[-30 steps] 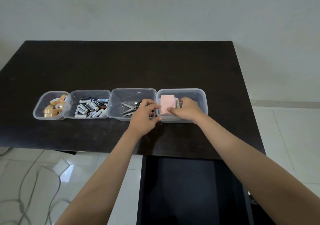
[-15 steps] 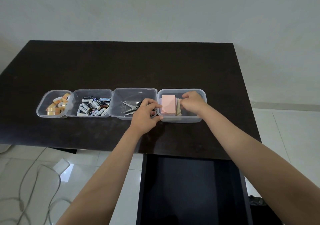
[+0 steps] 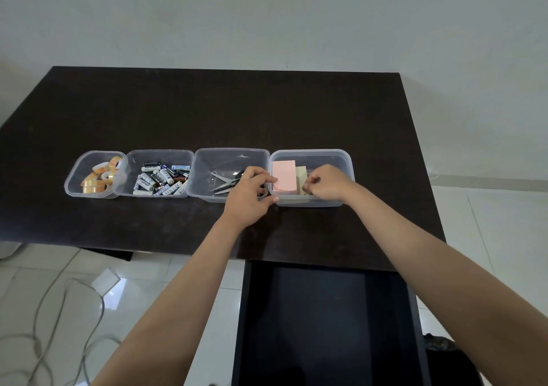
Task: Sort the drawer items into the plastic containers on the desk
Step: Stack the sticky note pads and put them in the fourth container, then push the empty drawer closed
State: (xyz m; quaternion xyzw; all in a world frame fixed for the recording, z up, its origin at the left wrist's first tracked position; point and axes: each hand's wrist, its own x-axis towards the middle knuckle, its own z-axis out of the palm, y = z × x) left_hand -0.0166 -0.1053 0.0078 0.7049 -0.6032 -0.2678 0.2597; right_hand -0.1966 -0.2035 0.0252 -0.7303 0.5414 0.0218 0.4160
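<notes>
4 clear containers sit in 1 row near the front edge of the dark surface (image 3: 267, 109), the rightmost container (image 3: 347, 160) holding 1 pink pad (image 3: 284, 175) and 1 beige pad (image 3: 301, 175), where the right hand (image 3: 327, 182) pinches its grip on the beige pad and the left hand (image 3: 249, 191) clamps the container's left rim.

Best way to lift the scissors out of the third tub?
Judging from how they lie: the scissors rest flat, blades pointing left and splayed, dark handles under the left hand. Come from above on the right, once that hand clears, and pinch the handle end, away from the tips.
</notes>
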